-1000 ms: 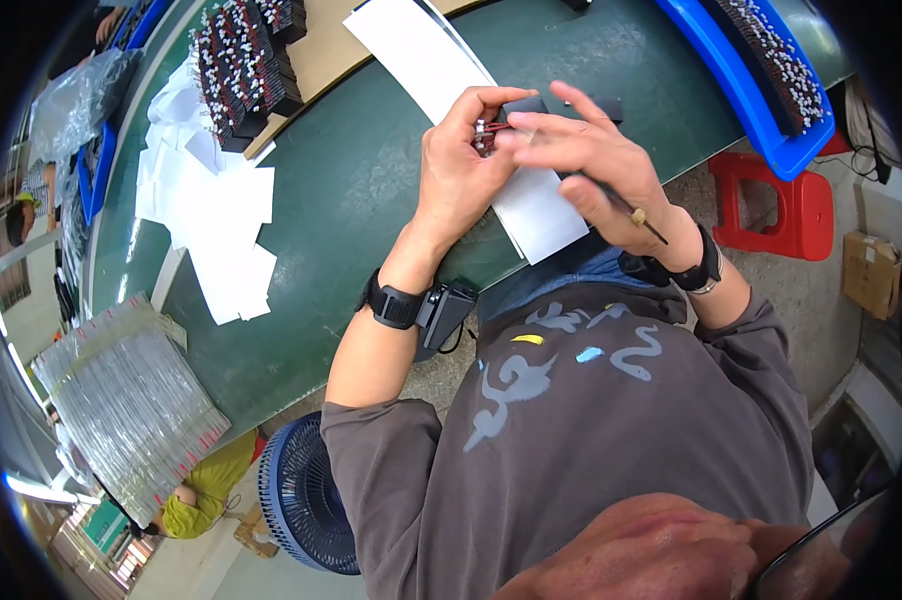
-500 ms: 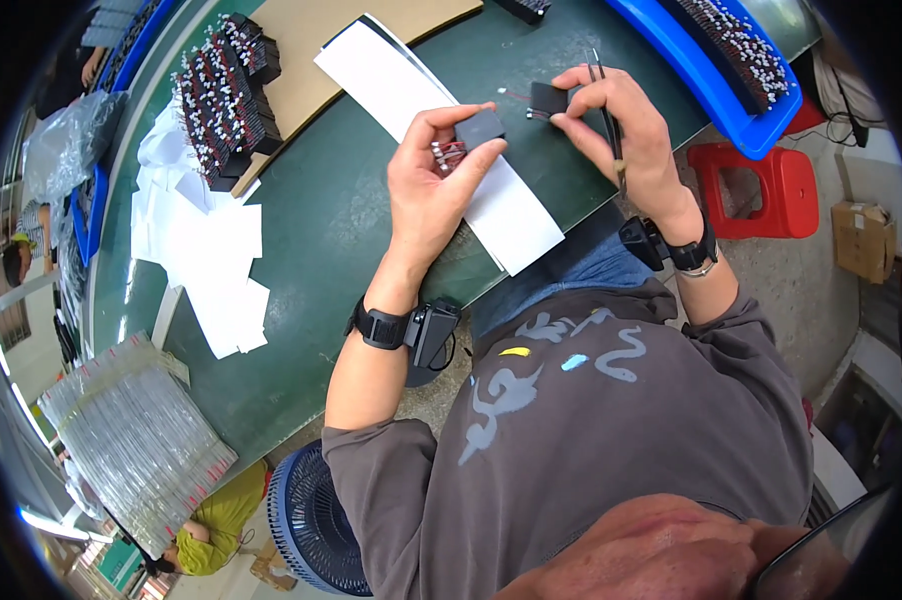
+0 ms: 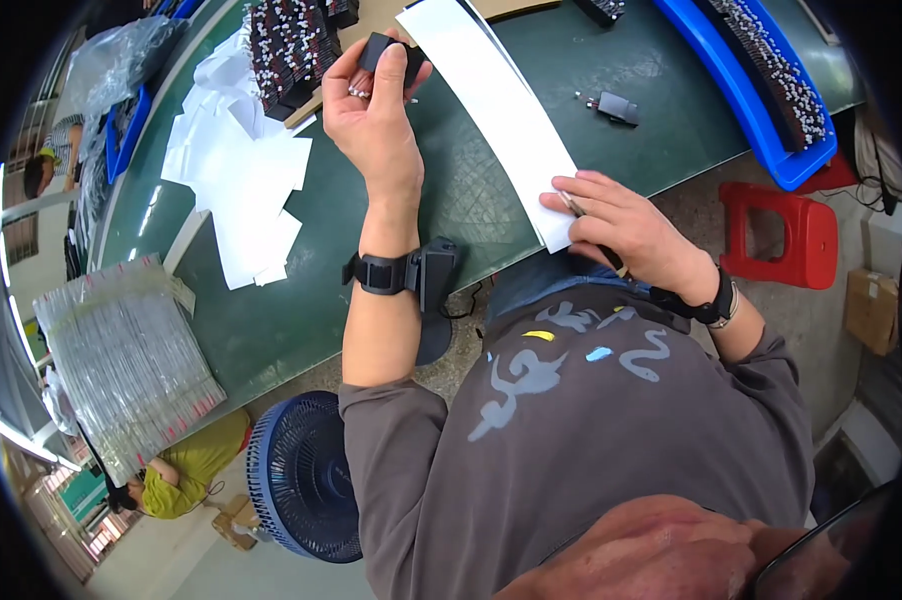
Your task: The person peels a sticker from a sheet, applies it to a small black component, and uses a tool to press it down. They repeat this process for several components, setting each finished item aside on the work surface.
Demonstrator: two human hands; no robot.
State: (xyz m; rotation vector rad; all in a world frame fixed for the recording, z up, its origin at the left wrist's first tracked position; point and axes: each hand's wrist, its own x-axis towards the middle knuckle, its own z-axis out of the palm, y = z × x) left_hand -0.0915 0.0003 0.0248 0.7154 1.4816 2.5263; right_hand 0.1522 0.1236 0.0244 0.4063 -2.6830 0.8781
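Observation:
My left hand (image 3: 379, 135) is closed around small black blocks (image 3: 374, 50) with wires and white connectors, raised near the far-left stack. How many blocks it holds is partly hidden by the fingers. My right hand (image 3: 636, 230) keeps tweezers (image 3: 574, 207) tucked in its grip, while its fingertips touch the near end of a long white paper strip (image 3: 501, 110). Beyond that hand, one black block (image 3: 619, 107) with a short wire and white connector lies on the green table (image 3: 451, 210).
Rows of wired black blocks (image 3: 289, 50) stand on a brown board at the far left, beside loose white paper sheets (image 3: 236, 180). A blue tray (image 3: 771, 150) of similar blocks sits right, above a red stool (image 3: 819, 240). Bundled clear plastic (image 3: 131, 360) lies left; a blue fan (image 3: 306, 480) stands below.
The single black block has left my right fingers and lies on the table. That hand has come down to the paper strip; my left hand has moved away toward the stack.

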